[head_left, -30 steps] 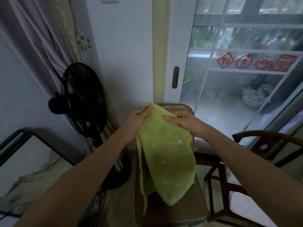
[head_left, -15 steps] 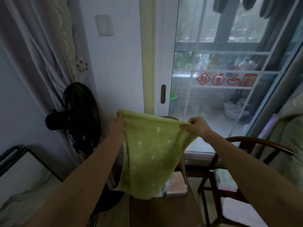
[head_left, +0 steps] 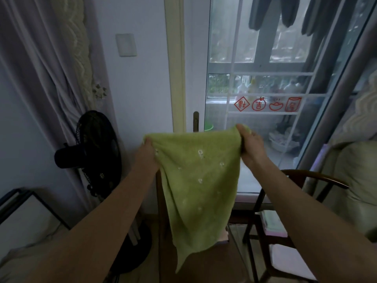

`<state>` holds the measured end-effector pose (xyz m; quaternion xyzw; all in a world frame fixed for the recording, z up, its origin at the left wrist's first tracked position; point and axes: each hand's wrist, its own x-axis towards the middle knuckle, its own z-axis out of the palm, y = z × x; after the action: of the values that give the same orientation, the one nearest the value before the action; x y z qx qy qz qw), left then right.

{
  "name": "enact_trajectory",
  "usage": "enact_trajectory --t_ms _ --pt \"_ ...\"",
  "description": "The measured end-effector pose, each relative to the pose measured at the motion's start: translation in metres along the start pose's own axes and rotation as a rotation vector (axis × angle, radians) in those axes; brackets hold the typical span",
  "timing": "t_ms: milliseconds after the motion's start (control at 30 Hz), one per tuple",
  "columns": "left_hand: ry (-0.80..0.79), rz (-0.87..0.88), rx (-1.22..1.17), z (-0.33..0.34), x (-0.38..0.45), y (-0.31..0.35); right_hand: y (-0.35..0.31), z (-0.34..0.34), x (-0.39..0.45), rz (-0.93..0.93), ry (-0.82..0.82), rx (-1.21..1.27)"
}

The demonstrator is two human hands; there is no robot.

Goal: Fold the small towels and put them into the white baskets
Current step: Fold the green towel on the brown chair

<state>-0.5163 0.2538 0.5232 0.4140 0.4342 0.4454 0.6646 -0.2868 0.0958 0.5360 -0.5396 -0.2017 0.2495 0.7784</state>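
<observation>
I see a glass door (head_left: 263, 82) filling the far right, with red stickers (head_left: 267, 104) on the pane and dark clothes (head_left: 285, 13) hanging beyond it at the top. A pale curtain (head_left: 40, 78) drapes down the far left, beside a white wall with a switch plate (head_left: 126, 44). A black fan (head_left: 95, 150) stands low on the left, near the curtain. A dark wooden chair (head_left: 312, 180) sits on the right, with pale folded items (head_left: 273, 223) on a low shelf beside it. In the middle, the green towel (head_left: 197, 180) hangs in the air between my two arms, its top edge stretched roughly level and its body falling to a point near the bottom, in front of a brown chair back (head_left: 161, 201). Small white motifs dot the towel. My left hand (head_left: 147, 149) grips the towel's top left corner, fingers curled round the cloth. My right hand (head_left: 250, 142) pinches the top right corner, bunching the cloth in its fingers. The hands are well apart.
</observation>
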Motion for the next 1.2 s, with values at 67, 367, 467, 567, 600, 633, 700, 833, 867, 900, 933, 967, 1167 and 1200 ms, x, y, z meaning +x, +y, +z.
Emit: enact_trajectory --t_ms 67,367,467,567,600,633,700,833,867,900,933,967,1167,1200 --pt "-0.064 0.007 -0.024 0.004 0.004 0.010 -0.007 -0.001 0.000 -0.047 0.041 -0.003" --pt "-0.008 -0.124 0.258 -0.026 0.003 -0.033 0.034 -0.018 -0.018 0.105 0.077 -0.175" --pt "-0.202 -0.343 0.260 -0.028 0.000 -0.021 0.030 -0.015 -0.014 0.197 0.010 -0.094" --pt "-0.277 -0.357 0.328 -0.026 -0.002 -0.010 0.024 -0.012 -0.006 0.313 -0.070 0.002" --pt "-0.271 -0.341 0.313 -0.024 0.000 -0.010 0.023 -0.010 -0.004 0.341 -0.082 0.027" --pt "-0.274 -0.327 0.296 -0.021 0.002 -0.011 0.024 -0.009 -0.001 0.361 -0.089 0.035" --pt "-0.262 -0.316 0.253 -0.016 0.005 -0.018 0.029 -0.009 0.007 0.371 -0.094 0.004" --pt "-0.092 -0.293 0.232 -0.016 0.033 -0.049 0.051 -0.017 0.025 0.348 -0.032 -0.107" --pt "-0.074 -0.287 0.261 -0.018 0.042 -0.057 0.058 -0.021 0.032 0.340 -0.009 -0.152" --pt "-0.061 -0.279 0.293 -0.020 0.050 -0.066 0.066 -0.024 0.039 0.330 0.006 -0.200" --pt "-0.045 -0.273 0.311 -0.021 0.058 -0.074 0.074 -0.028 0.046 0.316 0.013 -0.246" --pt "-0.035 -0.267 0.324 -0.020 0.066 -0.082 0.082 -0.030 0.053 0.299 0.010 -0.290" --pt "0.195 -0.163 0.517 -0.003 0.122 -0.119 0.135 -0.028 0.108 0.231 -0.028 -0.523" --pt "0.214 -0.133 0.590 -0.002 0.125 -0.120 0.141 -0.027 0.115 0.226 -0.027 -0.574"
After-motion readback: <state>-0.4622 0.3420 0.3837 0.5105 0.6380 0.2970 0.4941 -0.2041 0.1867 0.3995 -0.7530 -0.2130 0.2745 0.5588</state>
